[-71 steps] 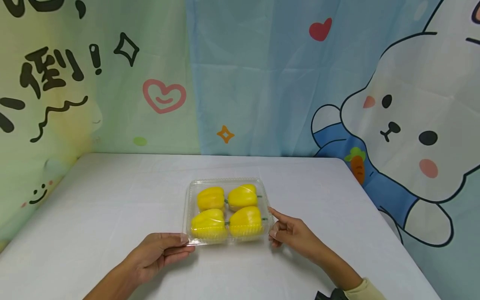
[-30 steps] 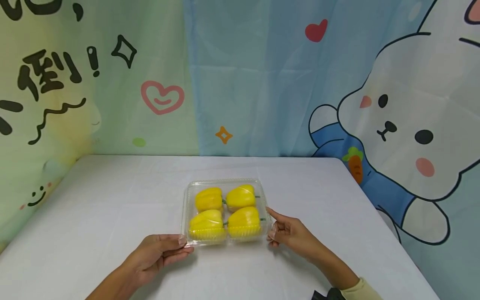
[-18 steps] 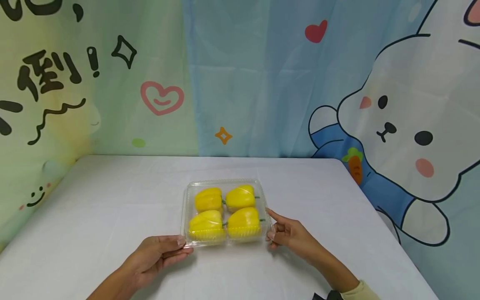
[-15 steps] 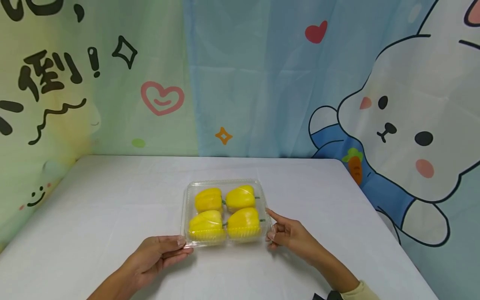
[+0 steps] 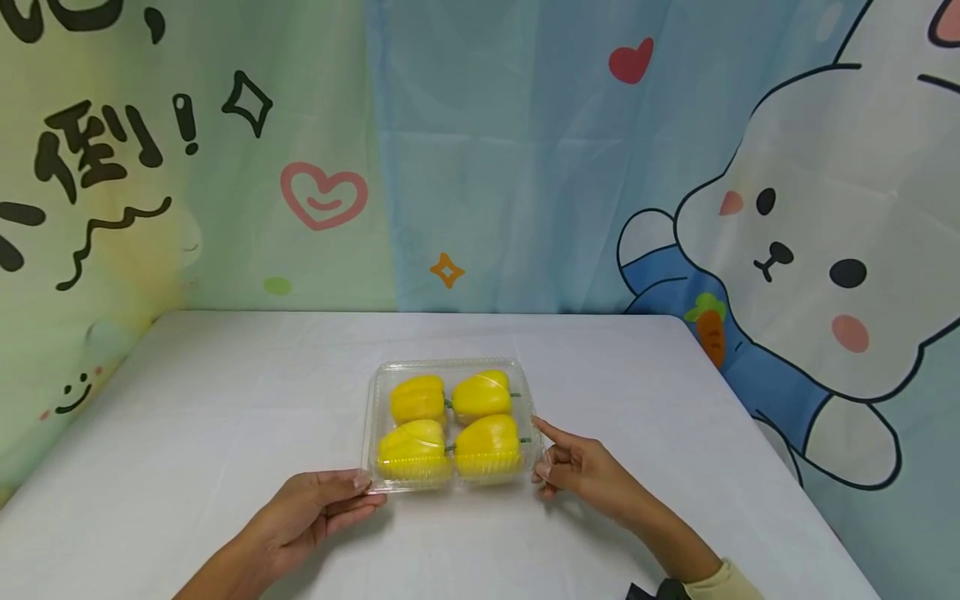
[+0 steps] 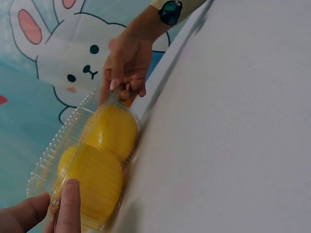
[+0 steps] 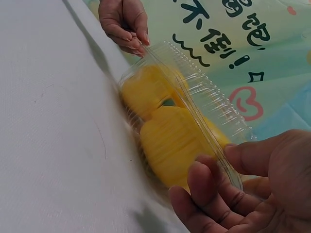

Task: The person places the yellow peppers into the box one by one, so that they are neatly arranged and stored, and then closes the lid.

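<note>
A clear plastic clamshell box (image 5: 450, 364) with a ribbed edge sits on the white table, its lid down. Inside lie several yellow bell peppers (image 5: 489, 446) in two rows, their green stems pointing right. My left hand (image 5: 318, 508) pinches the near left corner of the box between thumb and fingers; the left wrist view shows its thumb and a finger (image 6: 69, 206) on the rim. On the near right side, my right hand (image 5: 585, 471) grips the rim, thumb on one face and curled fingers on the other, as the right wrist view (image 7: 233, 184) shows.
White cloth covers the table (image 5: 247, 400). A printed curtain (image 5: 495, 167) with a cartoon rabbit (image 5: 810, 233) hangs behind and to the sides. A dark watch (image 6: 171, 12) is on the right wrist, below a pale sleeve (image 5: 723, 581).
</note>
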Demonstrator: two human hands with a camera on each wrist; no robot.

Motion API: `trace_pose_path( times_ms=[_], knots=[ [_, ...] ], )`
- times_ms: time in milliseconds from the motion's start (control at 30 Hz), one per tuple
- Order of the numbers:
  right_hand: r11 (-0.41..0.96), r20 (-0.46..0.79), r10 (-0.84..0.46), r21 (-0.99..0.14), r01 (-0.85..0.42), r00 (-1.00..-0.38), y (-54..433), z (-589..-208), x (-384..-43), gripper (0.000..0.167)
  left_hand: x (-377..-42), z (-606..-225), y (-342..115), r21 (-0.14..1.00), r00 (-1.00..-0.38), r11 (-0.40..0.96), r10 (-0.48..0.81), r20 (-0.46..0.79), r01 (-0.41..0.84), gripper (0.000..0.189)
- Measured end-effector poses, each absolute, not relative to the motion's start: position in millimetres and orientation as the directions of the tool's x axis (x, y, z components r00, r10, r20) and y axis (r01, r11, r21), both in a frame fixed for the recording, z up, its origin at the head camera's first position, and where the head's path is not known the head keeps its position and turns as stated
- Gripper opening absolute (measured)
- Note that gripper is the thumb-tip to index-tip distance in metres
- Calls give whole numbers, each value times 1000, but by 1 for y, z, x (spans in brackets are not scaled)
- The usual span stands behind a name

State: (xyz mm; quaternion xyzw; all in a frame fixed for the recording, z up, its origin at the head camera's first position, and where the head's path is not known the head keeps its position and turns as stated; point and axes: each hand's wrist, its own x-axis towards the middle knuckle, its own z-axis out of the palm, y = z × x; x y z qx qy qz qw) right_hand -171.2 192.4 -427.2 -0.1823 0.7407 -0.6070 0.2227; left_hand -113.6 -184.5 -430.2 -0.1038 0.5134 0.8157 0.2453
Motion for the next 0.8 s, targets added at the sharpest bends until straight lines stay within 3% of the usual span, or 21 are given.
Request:
trace_pose_path(
  times_ms=[267,567,700,800],
  knots=[
    [274,-138,-575,-961,-31,-806,204,-420,-172,62,-111,-432,-186,825,-854,-266,313,-415,-499,39],
    [413,-99,-468,-903,-118,-878,215,-403,-181,42,-121,-415,-205,914,-908,-120,219,-356,-388,44],
    [416,-50,-411,-899,-139,-910,215,-394,-186,37,-131,-398,-213,964,-960,119,121,-252,-238,45],
    [444,72,-360,-864,-239,-930,215,-389,-193,33,-139,-387,-217,894,-993,448,89,-81,-32,42]
  ],
)
